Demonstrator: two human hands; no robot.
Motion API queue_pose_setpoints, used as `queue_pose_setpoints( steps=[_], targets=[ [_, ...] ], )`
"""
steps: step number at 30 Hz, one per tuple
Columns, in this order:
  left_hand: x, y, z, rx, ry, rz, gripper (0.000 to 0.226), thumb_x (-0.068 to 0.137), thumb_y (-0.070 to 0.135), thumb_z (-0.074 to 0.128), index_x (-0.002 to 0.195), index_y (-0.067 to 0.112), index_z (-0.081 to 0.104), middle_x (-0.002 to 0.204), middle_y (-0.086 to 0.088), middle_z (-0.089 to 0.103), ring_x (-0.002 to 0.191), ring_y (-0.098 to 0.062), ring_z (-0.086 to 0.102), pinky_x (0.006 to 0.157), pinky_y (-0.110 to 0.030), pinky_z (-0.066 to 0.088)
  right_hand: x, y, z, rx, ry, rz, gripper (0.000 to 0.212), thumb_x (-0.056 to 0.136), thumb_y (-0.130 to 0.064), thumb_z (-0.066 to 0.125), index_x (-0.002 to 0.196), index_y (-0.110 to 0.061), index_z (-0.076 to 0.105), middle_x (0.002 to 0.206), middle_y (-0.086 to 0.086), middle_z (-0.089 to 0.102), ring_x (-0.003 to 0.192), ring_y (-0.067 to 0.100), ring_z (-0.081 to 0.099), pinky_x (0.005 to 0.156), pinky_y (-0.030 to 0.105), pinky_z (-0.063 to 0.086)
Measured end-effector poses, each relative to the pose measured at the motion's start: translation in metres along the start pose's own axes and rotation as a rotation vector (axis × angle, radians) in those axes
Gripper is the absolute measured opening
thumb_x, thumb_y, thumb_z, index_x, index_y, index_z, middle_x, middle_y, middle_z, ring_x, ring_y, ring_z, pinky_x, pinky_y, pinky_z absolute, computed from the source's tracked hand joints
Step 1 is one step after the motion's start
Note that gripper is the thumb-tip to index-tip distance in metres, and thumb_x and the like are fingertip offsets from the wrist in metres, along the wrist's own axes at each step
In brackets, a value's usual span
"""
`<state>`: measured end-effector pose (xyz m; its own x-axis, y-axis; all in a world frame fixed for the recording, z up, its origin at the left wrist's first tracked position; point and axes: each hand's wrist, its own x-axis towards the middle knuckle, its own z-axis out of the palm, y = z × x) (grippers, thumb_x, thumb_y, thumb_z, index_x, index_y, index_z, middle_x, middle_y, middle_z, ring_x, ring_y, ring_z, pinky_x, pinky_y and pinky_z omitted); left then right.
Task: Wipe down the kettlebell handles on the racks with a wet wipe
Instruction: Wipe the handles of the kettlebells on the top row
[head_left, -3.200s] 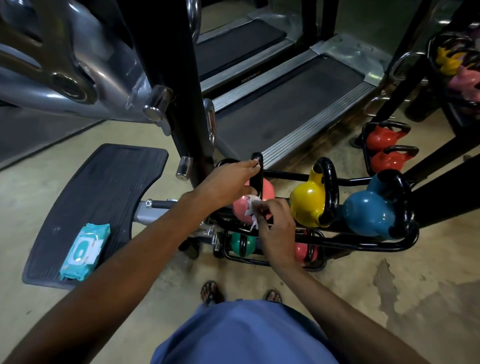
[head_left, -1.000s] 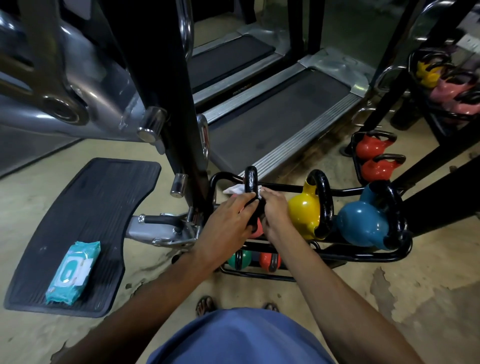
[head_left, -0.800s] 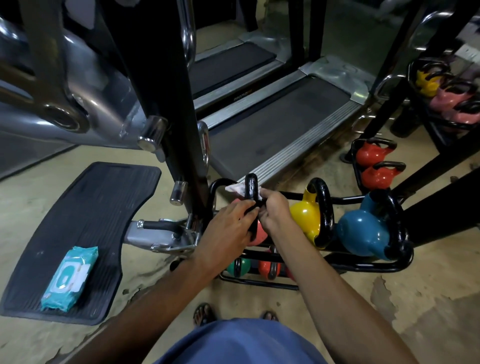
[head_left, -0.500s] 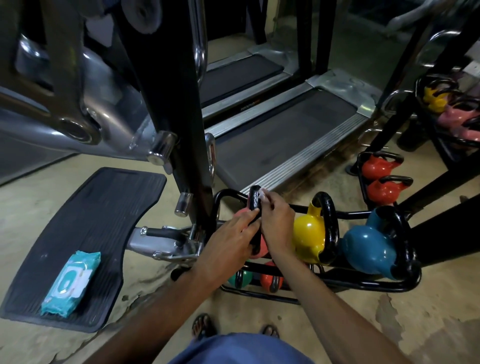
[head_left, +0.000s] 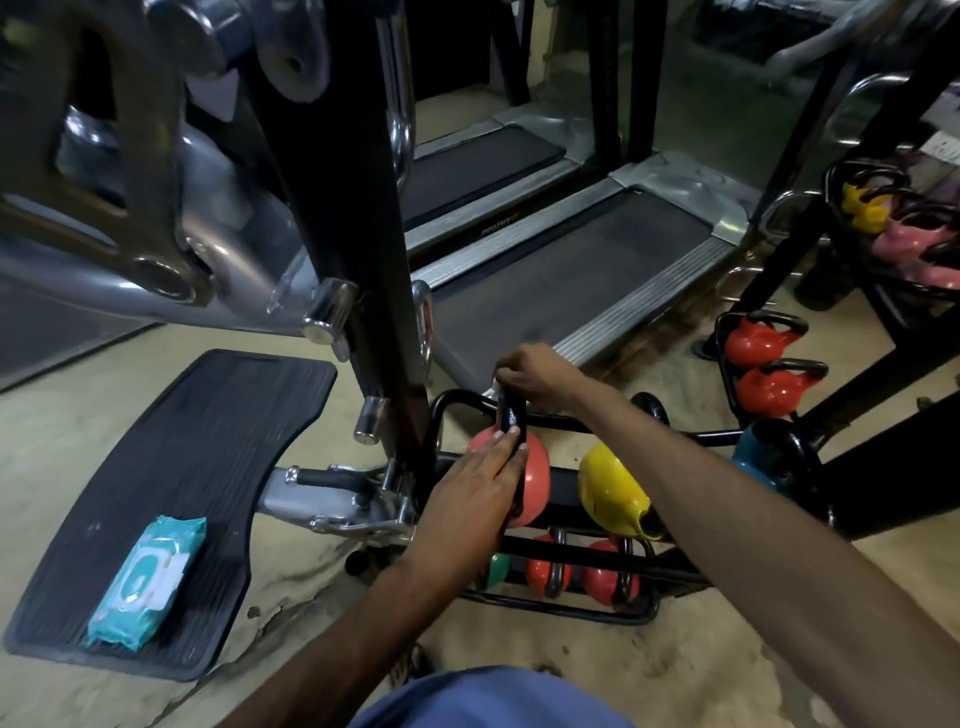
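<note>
A pink kettlebell with a black handle sits at the left end of a low black rack. My left hand is pressed against the bell's side and lower handle, steadying it. My right hand is closed over the top of the handle; a sliver of white wet wipe shows under its fingers. A yellow kettlebell and a blue kettlebell stand to the right on the same rack, partly hidden by my right forearm.
A teal wet wipe pack lies on a black rubber mat at the left. Small kettlebells sit on the lower tier. Red kettlebells stand at the right. A black machine post rises just left of the rack; treadmills lie behind.
My right hand has slid with the wipe up to the top of the handle. My left hand has dropped lower, onto the bell's body. The camera has moved closer.
</note>
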<state>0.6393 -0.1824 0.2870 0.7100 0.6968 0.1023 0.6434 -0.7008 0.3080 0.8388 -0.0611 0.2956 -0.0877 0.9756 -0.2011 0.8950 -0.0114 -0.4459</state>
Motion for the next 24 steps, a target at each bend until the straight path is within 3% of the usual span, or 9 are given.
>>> queue_pose_setpoints(
  steps=[2,5,9,12,14,16,19,22,24],
  targets=[
    [0.0,0.001,0.001,-0.002,0.022,0.002,0.083,0.095,0.018,0.065,0.16,0.02,0.014,0.168,-0.002,0.008,0.154,-0.019,0.012,0.118,-0.03,0.002,-0.001,-0.01,-0.011,-0.166,-0.117,-0.166,0.021,0.095,-0.02,0.06,0.088,-0.005,0.073,0.09,0.019,0.072,0.078,0.034,0.064,0.066,0.033,0.043],
    [0.0,0.001,0.002,0.019,0.036,0.015,0.082,0.093,0.019,0.066,0.16,0.016,0.019,0.167,-0.006,0.016,0.152,-0.022,0.021,0.116,-0.03,0.005,-0.006,-0.023,-0.016,-0.427,-0.234,-0.33,0.018,0.09,-0.02,0.06,0.084,-0.009,0.073,0.089,0.016,0.073,0.079,0.036,0.066,0.069,0.038,0.053],
    [0.0,0.001,0.004,0.045,0.018,0.023,0.085,0.09,0.017,0.071,0.159,0.014,0.021,0.166,-0.008,0.018,0.152,-0.024,0.02,0.116,-0.032,0.005,0.006,-0.026,-0.018,-0.555,-0.237,-0.185,0.024,0.094,-0.021,0.054,0.094,-0.006,0.072,0.098,0.018,0.073,0.09,0.038,0.068,0.073,0.039,0.055],
    [0.0,0.001,0.003,0.036,0.03,0.017,0.082,0.09,0.016,0.07,0.158,0.013,0.024,0.165,-0.009,0.02,0.152,-0.024,0.022,0.115,-0.031,0.003,0.003,-0.013,-0.008,-0.411,-0.065,-0.073,0.022,0.092,-0.019,0.056,0.077,-0.007,0.067,0.089,0.023,0.071,0.084,0.042,0.069,0.068,0.038,0.049],
    [0.0,0.002,0.002,0.015,0.042,0.015,0.08,0.091,0.013,0.068,0.158,0.013,0.025,0.165,-0.008,0.021,0.152,-0.023,0.022,0.116,-0.031,0.001,-0.01,-0.001,0.006,-0.188,0.112,0.082,0.027,0.09,-0.019,0.053,0.066,-0.009,0.055,0.081,0.025,0.069,0.078,0.039,0.067,0.063,0.036,0.042],
    [0.0,0.002,0.003,0.008,0.053,0.024,0.079,0.091,0.011,0.067,0.158,0.014,0.025,0.165,-0.007,0.021,0.152,-0.022,0.02,0.118,-0.031,0.002,-0.025,0.009,0.02,0.154,0.254,0.268,0.029,0.084,-0.023,0.054,0.061,-0.006,0.051,0.075,0.025,0.067,0.074,0.038,0.065,0.062,0.039,0.046],
    [0.001,-0.001,0.006,0.007,0.029,0.026,0.079,0.089,0.013,0.071,0.156,0.015,0.029,0.164,-0.006,0.025,0.151,-0.021,0.023,0.123,-0.035,0.015,-0.042,0.014,0.054,0.99,0.378,0.498,0.024,0.071,-0.023,0.056,0.067,0.001,0.063,0.073,0.023,0.069,0.07,0.039,0.067,0.069,0.057,0.056],
    [0.003,-0.004,0.007,-0.011,0.021,0.016,0.077,0.087,0.015,0.074,0.154,0.016,0.036,0.162,-0.005,0.03,0.149,-0.02,0.029,0.122,-0.035,0.024,-0.051,-0.014,0.06,1.674,0.452,0.757,0.013,0.09,0.0,0.05,0.08,0.0,0.058,0.074,0.02,0.057,0.059,0.027,0.059,0.049,0.026,0.054],
    [0.003,-0.005,0.005,-0.022,0.025,0.021,0.073,0.089,0.016,0.071,0.154,0.017,0.036,0.163,-0.004,0.03,0.15,-0.018,0.027,0.121,-0.032,0.018,-0.052,-0.025,0.055,1.759,0.509,0.788,0.025,0.093,0.008,0.044,0.073,-0.004,0.052,0.065,0.014,0.05,0.043,0.017,0.052,0.039,0.019,0.045]
  ],
)
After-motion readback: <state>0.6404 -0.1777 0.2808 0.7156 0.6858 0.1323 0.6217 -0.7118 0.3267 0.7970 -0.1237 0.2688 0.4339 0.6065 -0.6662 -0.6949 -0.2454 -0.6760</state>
